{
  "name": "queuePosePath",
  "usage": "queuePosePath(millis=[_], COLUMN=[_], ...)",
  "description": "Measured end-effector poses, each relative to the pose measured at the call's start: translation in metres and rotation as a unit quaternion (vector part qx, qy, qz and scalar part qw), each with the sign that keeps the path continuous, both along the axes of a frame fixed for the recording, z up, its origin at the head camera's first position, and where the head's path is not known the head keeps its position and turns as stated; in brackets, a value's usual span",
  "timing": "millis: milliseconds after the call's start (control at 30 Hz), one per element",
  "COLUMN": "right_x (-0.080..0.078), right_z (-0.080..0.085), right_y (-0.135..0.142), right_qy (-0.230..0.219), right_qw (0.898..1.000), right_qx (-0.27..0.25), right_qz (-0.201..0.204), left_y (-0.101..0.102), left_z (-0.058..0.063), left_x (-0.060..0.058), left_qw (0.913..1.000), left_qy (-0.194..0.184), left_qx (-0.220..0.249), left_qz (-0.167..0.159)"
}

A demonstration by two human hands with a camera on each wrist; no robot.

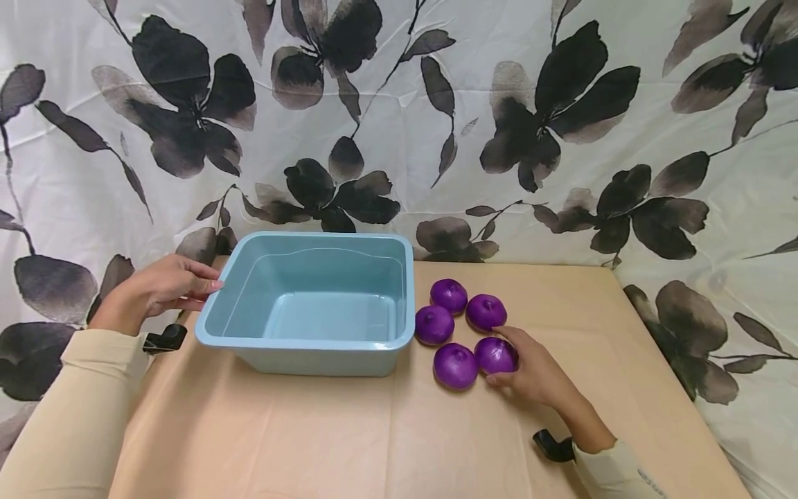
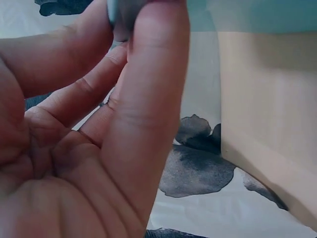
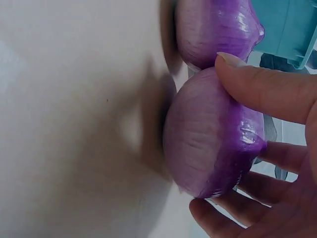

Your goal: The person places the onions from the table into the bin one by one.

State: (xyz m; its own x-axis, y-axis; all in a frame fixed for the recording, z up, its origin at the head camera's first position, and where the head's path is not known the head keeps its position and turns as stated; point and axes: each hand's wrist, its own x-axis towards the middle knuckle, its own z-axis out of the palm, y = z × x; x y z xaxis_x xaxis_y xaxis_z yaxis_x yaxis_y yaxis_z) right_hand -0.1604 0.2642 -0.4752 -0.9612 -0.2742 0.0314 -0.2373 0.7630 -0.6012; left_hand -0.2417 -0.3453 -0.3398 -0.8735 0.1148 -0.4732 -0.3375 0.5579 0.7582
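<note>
A light blue plastic basin (image 1: 330,315) stands on the left half of the table. At its left rim, my left hand (image 1: 171,285) pinches the edge between thumb (image 2: 151,84) and forefinger, as the left wrist view shows up close. To the basin's right is a group of several purple onions. My right hand (image 1: 536,367) grips the nearest-right onion (image 1: 495,355), thumb on one side and fingertips on the other. In the right wrist view this onion (image 3: 213,134) sits low on the table, right beside another onion (image 3: 213,32).
Other onions (image 1: 449,296) sit close together by the basin's right wall. Beige cloth covers the table (image 1: 324,436), whose right edge slants toward the front corner. A white curtain (image 1: 430,145) with dark flowers hangs behind the table and down its sides.
</note>
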Motion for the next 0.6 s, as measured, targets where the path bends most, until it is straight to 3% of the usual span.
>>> queuePosePath(millis=[200,600], right_x=[0.0000,0.0008], right_z=[0.0001,-0.0007], right_y=[-0.0004,0.0029], right_qy=[-0.003,-0.024], right_qw=[1.000,0.999], right_qx=[0.014,-0.010], right_qz=[-0.003,-0.021], left_y=[-0.0014,0.0007], left_z=[-0.0005,-0.0039], left_x=[0.0031,0.0046], left_qw=[1.0000,0.9998], left_qy=[0.009,0.016], left_qx=[0.001,0.004], left_qz=[0.002,0.012])
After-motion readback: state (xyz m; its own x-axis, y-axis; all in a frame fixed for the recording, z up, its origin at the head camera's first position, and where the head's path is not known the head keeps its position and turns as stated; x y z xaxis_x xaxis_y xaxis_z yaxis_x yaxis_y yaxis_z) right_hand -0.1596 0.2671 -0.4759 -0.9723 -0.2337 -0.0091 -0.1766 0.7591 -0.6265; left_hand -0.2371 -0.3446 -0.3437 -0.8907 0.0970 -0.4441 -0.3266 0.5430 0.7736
